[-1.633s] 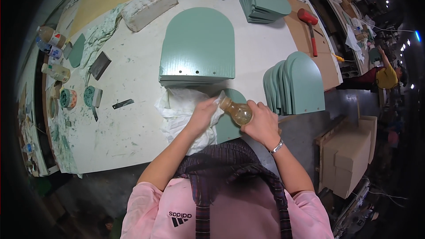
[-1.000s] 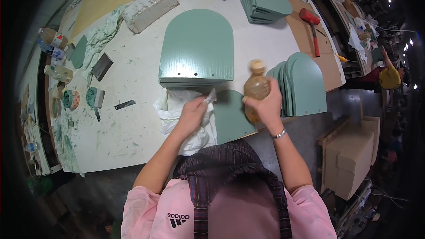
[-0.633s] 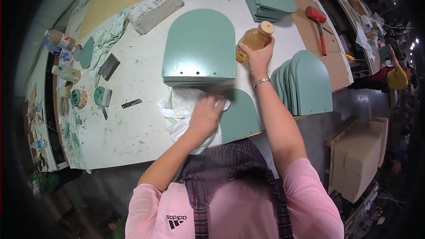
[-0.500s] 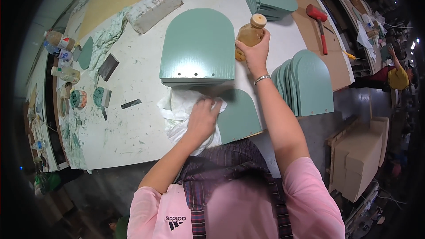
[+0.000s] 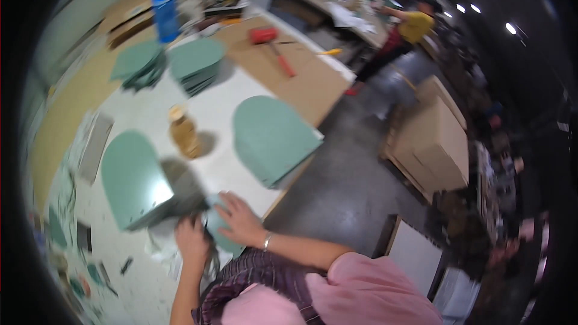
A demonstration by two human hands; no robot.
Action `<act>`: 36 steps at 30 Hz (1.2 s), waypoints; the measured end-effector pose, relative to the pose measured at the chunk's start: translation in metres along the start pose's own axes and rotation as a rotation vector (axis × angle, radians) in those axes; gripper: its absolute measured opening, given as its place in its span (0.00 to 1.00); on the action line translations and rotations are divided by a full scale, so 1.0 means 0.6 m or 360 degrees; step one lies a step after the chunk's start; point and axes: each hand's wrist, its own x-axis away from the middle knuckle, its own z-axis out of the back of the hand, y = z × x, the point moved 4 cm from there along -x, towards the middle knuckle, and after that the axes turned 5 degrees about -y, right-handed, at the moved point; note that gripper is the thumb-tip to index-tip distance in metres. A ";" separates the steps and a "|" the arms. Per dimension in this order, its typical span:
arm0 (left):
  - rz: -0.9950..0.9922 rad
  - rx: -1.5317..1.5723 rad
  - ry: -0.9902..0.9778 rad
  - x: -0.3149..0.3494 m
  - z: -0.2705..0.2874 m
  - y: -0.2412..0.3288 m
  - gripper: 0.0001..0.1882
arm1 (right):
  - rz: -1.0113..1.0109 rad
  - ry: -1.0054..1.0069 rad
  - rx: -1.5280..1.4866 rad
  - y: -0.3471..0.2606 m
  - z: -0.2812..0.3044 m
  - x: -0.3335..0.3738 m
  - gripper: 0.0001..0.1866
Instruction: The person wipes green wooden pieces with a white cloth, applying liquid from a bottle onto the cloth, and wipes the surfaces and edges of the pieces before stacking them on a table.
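An arch-shaped green panel [image 5: 218, 235] lies at the near edge of the white table. My right hand [image 5: 242, 221] rests on it, fingers spread, with a bracelet at the wrist. Beside its left edge is my left hand [image 5: 192, 239], next to a crumpled white cloth [image 5: 164, 250]; its fingertips are blurred and partly hidden, so its grip is unclear. A stack of similar panels [image 5: 133, 174] sits to the left. Beyond my hands, a capped bottle of amber liquid [image 5: 184, 135] stands upright, apart from both. Another panel stack [image 5: 268, 135] is to its right.
Two further panel stacks [image 5: 195, 60] lie at the back near a blue bottle [image 5: 165, 15]. A red mallet [image 5: 274, 45] lies on brown board. A pale block [image 5: 95, 147] is at left. Cardboard boxes [image 5: 430, 141] stand right; a person in yellow [image 5: 415, 27] is farther off.
My right hand has let go of the amber bottle, which now stands on the table, and has come down onto the green panel. The whole view has swung to the right.
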 end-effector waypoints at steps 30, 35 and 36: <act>-0.0251 0.0126 0.0095 0.087 -0.027 -0.019 0.18 | -0.1245 0.0247 -0.0919 0.004 -0.031 0.143 0.19; -0.0190 0.0304 0.0180 0.044 0.001 0.104 0.15 | -0.1017 0.0234 -0.1271 0.033 -0.024 0.156 0.23; -0.0195 0.0256 0.0195 0.041 0.010 0.119 0.16 | -0.1065 0.0207 -0.1632 0.039 -0.041 0.167 0.20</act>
